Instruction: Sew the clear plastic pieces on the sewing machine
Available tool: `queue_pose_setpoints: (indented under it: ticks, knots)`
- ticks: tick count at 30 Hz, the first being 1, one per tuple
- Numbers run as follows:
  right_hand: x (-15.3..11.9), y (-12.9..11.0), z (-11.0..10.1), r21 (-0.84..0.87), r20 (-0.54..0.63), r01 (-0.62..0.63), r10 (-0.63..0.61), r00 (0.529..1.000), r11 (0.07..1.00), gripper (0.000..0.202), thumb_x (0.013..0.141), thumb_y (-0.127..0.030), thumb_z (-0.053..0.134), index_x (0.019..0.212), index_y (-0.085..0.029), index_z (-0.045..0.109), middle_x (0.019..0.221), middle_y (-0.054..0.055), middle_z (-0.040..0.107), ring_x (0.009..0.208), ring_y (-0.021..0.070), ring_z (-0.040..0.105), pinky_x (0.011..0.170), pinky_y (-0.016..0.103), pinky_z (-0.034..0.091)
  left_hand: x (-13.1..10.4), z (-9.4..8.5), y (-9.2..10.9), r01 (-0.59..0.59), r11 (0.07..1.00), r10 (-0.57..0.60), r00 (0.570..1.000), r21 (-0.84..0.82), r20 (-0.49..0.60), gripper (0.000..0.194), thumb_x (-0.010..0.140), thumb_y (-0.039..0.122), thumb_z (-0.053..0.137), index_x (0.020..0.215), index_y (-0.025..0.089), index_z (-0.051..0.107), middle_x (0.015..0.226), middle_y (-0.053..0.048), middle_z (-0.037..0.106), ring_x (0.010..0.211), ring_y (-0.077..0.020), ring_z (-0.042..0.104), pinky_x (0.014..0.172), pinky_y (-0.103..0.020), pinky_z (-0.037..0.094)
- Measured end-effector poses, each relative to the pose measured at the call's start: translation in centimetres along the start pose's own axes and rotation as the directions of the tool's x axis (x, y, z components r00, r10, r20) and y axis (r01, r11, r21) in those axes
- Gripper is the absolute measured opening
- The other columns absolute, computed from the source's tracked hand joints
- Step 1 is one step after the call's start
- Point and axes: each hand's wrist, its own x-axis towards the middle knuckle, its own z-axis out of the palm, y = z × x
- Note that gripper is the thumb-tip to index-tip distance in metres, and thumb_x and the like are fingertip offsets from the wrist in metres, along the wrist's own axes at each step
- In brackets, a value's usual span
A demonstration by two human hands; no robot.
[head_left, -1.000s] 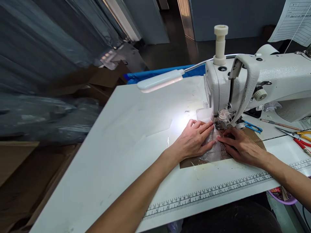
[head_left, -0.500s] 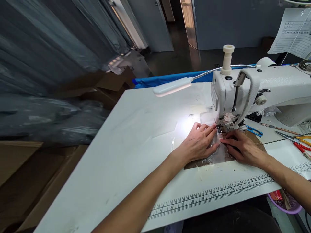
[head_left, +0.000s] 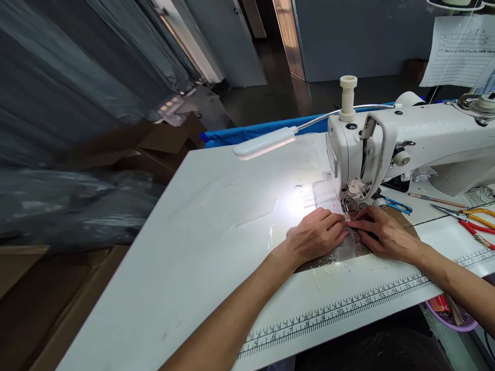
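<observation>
A piece of thin, see-through white material (head_left: 344, 251) lies under the presser foot of a white sewing machine (head_left: 342, 149). My left hand (head_left: 319, 234) is closed, its fingers bent and pressed together with the thumb at the material's left side, just in front of the foot. On the other side, my right hand (head_left: 381, 234) pinches the material's edge, its index fingertip almost touching the left fingers. Part of the material is hidden under both hands. A sheer strip with a small pink mark (head_left: 333, 205) lies beyond my left fingers.
A lamp (head_left: 265, 143) lights the white table (head_left: 185, 247). Blue thread snips (head_left: 398, 206), a thin pointed tool (head_left: 436, 200) and pliers (head_left: 474, 219) lie right of my hands. A printed ruler (head_left: 340, 312) follows the front edge; a purple basket (head_left: 456, 322) sits below.
My left hand has drawn back slightly from the needle, and its outstretched fingers have bent inward beside the right fingertips. The right hand stays nearly in place. The view has shifted slightly.
</observation>
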Motion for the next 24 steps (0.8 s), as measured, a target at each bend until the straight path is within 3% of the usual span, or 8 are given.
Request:
queue_pose_setpoints:
  ticks: [6, 12, 20, 24]
  knots:
    - [0.0, -0.1, 0.0, -0.003, 0.011, 0.000, 0.000, 1.000, 1.000, 0.034, 0.095, -0.019, 0.045, 0.124, -0.021, 0.064, 0.107, 0.012, 0.058, 0.102, 0.0244, 0.058, 0.086, 0.047, 0.058, -0.1, -1.3, 0.0, 0.037, 0.993, -0.030, 0.997, -0.113, 0.067, 0.030, 0.093, 0.035, 0.049, 0.103, 0.013, 0.067, 0.108, -0.011, 0.071, 0.076, -0.0203, 0.063, 0.067, -0.038, 0.054]
    - [-0.1, -0.4, -0.4, -0.023, 0.065, 0.004, -0.003, 0.998, 1.000, 0.035, 0.097, -0.020, 0.043, 0.125, -0.021, 0.063, 0.112, 0.013, 0.057, 0.104, 0.0247, 0.057, 0.088, 0.046, 0.058, -0.1, -1.4, -0.1, 0.086, 0.994, -0.076, 0.988, -0.072, 0.134, 0.030, 0.094, 0.036, 0.049, 0.105, 0.017, 0.068, 0.111, -0.011, 0.069, 0.081, -0.0213, 0.063, 0.072, -0.039, 0.055]
    - [-0.2, -0.3, -0.2, 0.007, 0.077, -0.030, 0.030, 0.997, 1.000, 0.037, 0.096, -0.019, 0.044, 0.128, -0.023, 0.061, 0.114, 0.013, 0.057, 0.105, 0.0254, 0.057, 0.089, 0.050, 0.056, -0.1, -1.2, -0.4, 0.114, 0.992, -0.105, 0.984, -0.060, 0.142, 0.036, 0.096, 0.040, 0.046, 0.109, 0.014, 0.067, 0.116, -0.014, 0.067, 0.082, -0.0216, 0.063, 0.071, -0.040, 0.054]
    - [0.0, -0.3, -0.1, 0.004, 0.072, -0.039, 0.038, 0.997, 0.999, 0.035, 0.098, -0.021, 0.042, 0.126, -0.018, 0.062, 0.110, 0.014, 0.058, 0.103, 0.0251, 0.057, 0.090, 0.048, 0.056, 0.1, -1.3, -0.4, 0.136, 0.989, -0.128, 0.981, -0.048, 0.143, 0.038, 0.097, 0.040, 0.044, 0.109, 0.013, 0.067, 0.117, -0.015, 0.066, 0.081, -0.0215, 0.063, 0.073, -0.040, 0.053]
